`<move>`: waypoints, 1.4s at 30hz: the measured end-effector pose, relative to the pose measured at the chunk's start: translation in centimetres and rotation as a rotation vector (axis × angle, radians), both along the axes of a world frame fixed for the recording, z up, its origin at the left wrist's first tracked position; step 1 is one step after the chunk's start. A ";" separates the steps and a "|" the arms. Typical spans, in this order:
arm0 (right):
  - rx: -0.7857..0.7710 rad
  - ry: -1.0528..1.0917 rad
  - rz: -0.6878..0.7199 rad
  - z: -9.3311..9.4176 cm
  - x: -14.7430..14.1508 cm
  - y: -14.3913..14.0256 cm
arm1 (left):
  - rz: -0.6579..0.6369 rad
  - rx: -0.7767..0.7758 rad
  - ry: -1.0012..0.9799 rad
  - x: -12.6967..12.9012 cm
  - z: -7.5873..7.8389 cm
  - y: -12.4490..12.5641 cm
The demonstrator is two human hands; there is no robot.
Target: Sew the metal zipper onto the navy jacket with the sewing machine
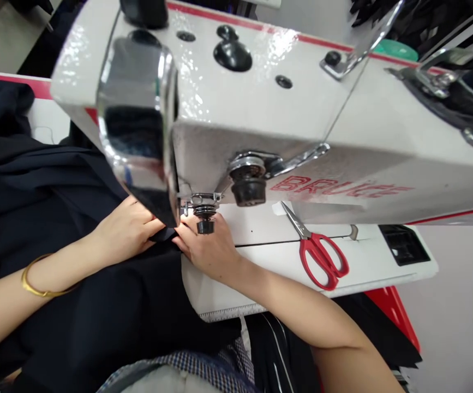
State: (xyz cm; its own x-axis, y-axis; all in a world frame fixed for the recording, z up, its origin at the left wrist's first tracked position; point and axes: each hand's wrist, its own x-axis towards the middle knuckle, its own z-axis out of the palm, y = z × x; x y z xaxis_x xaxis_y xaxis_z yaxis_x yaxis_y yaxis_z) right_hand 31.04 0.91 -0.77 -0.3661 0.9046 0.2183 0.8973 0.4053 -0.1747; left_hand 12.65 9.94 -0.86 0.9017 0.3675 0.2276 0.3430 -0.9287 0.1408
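A white sewing machine (301,103) with red lettering fills the upper part of the view. Dark navy fabric (130,311) covers its left side and hangs over the front edge of the bed. My left hand (127,232) is on this cloth just left of the needle area, fingers closed on it. The machine's shiny front cover (138,109) hides some of its fingertips. On the other side, my right hand (209,245) reaches under the machine head, its fingers closed at the fabric's edge. A black-capped tension knob (205,225) partly hides it. The needle itself is out of sight.
Red-handled scissors (322,259) lie on the white machine bed (269,278), right of my right hand. A ruler strip (232,313) runs along the bed's front edge. Below on the right are a red tray (395,316) and dark cloth. Thread runs up to a metal guide (367,43).
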 end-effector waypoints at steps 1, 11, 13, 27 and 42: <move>-0.004 0.000 0.000 0.0 0.0 0.0 | -0.005 0.011 0.000 0.1 0.0 0.1; -0.023 -0.021 -0.073 -0.2 0.1 0.5 | 0.055 -0.014 0.070 1.1 1.5 1.9; -0.001 -0.020 -0.071 -0.3 0.1 0.4 | 0.066 -0.001 0.053 1.2 1.5 2.0; 0.043 -0.026 -0.092 -0.2 -0.6 -0.1 | 0.255 -0.126 0.050 -0.2 0.9 0.6; 0.067 0.090 0.078 -0.1 -1.0 -0.7 | 0.480 -0.029 0.004 -3.0 0.6 0.8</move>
State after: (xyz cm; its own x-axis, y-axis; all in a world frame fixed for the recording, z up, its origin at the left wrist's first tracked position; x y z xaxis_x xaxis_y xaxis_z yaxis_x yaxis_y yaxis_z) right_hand 30.01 0.25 -0.82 -0.4106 0.8565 0.3128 0.8448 0.4864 -0.2231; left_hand 9.60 10.73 -0.30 0.6296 0.7488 0.2074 0.7327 -0.6610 0.1623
